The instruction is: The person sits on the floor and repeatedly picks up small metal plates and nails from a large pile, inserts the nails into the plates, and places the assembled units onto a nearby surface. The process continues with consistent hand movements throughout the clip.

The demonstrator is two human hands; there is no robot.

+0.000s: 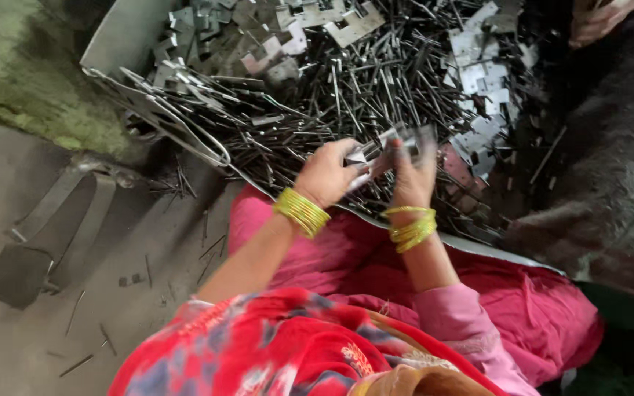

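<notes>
- Red and pink clothing (346, 345) covers your lap, nearest you.
- Your left hand (326, 174) and right hand (414, 176) pinch a small flat grey metal plate (365, 155) between them, over the heaped thin dark metal rods (346, 95).
- Flat notched plates (478, 66) lie far right.

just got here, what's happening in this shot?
A person sits at a metal tray heaped with thin dark rods and flat brackets. The left hand and right hand hold a small metal piece together above the pile. It is too blurred to tell more.
</notes>
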